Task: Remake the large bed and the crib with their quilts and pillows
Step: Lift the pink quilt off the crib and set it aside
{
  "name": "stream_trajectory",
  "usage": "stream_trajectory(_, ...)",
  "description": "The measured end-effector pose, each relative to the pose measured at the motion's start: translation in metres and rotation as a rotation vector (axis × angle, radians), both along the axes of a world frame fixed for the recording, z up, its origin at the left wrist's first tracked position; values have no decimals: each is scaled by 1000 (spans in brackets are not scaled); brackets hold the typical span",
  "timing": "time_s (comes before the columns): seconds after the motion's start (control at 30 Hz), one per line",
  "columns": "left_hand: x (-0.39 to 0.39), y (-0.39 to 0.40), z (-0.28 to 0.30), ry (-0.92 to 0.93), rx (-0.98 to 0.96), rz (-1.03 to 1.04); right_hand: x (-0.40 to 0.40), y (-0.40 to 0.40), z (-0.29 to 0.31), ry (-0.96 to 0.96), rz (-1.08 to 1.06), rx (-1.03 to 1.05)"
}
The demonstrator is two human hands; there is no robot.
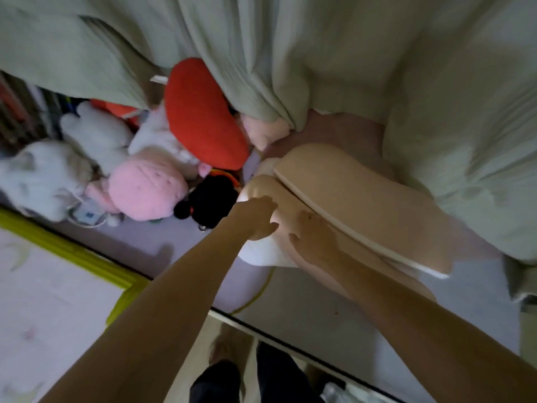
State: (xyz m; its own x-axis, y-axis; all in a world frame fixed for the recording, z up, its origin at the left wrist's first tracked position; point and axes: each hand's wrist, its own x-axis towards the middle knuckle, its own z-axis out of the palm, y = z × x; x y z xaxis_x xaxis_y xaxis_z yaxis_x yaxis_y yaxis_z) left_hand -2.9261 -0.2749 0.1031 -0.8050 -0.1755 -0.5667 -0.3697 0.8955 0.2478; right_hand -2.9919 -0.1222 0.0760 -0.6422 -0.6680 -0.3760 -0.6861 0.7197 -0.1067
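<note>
Both bare forearms reach out from the bottom of the view toward the bed. Below them are dark trouser legs and a foot on the floor, blurred. The left hand (257,218) lies on the near end of the lower beige pillow (293,228), its fingers straight and close together, pressing flat on the cloth where a white inner corner of the pillow shows beneath. The right hand (312,234) rests just beside it on the same pillow, palm down, fingers relaxed and slightly spread; neither grip pinches or curls round anything.

A second beige pillow (363,205) with a pale piped edge lies on top of the lower one, slanting away to the right. Both pillows sit on the pale lilac sheet (305,312) of the large bed. The sage green quilt (319,53) is bunched across the far side of the bed, its folds hanging over the far ends of the pillows and over a pale pink cushion (266,132).

To the left of the pillows lies a heap of soft toys: a red plush cushion (200,112), a pink plush toy (145,190), a black plush toy (209,199) touching it, and white plush toys (43,175) further left. A yellow-green padded edge (72,254) runs along the near left, beside a pale patterned mat (43,301).
</note>
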Motion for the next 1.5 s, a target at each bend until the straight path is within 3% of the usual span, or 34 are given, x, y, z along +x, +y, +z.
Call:
stream_trajectory(0.07,30,-16,13,0,11,106,10,-31,12,-53,94,-19)
stream_trajectory(0.23,192,-65,52,-127,-143,323,100,-123,46,-220,468,-34)
stream_trajectory(0.37,370,-77,86,-150,-187,618,245,-181,76,-287,722,-152)
stream_trajectory(0.6,695,-35,106,-233,-143,1028,554,-214,100,-344,1165,-13)
stream_trajectory(0.83,882,-41,99,-203,-146,1232,716,-219,95,-257,1277,79)
stream_trajectory(1.23,944,-155,72,-26,-68,1467,783,-354,58,-328,963,69)
stream_trajectory(1.5,958,-298,41,68,82,1487,815,-457,28,-325,721,77)
